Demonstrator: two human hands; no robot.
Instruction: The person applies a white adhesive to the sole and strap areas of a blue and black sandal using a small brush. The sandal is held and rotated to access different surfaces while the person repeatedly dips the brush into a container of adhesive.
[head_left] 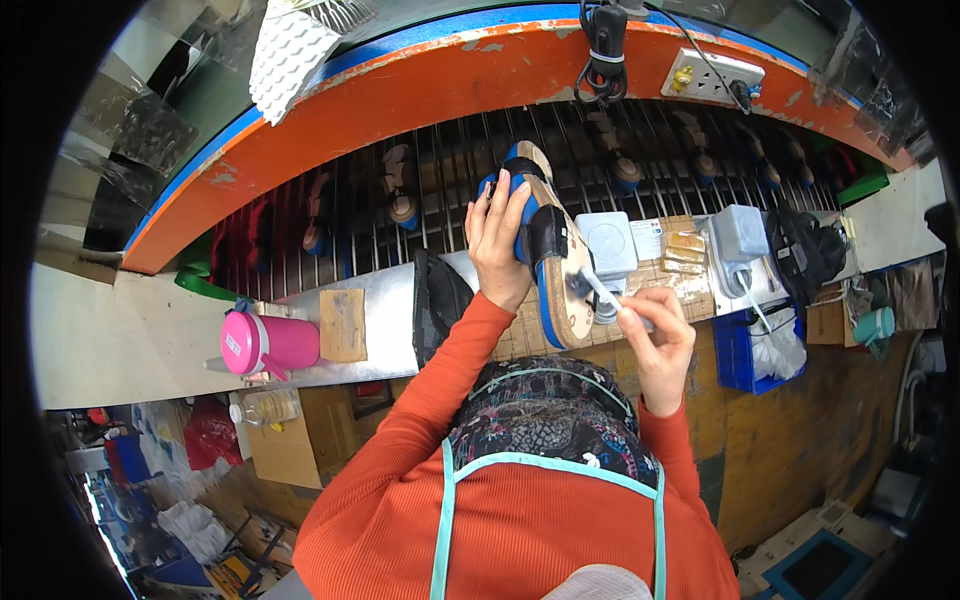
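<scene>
A sandal with black straps, on a blue last, is held up in front of me, its tan underside turned toward the right. My left hand is wrapped over its strap side, with fingers extended along the blue last; the thumb is mostly hidden. Pinched between the fingers of my right hand is a small brush with a pale handle. Its dark bristles are at the sandal's underside, apparently touching it. Close behind the sandal stands a grey-white plastic container on the narrow bench.
Beyond the bench, a metal rod rack carries several more sandals under an orange beam. A pink jug and black mesh bag are to the left. On the right are another container and a blue crate.
</scene>
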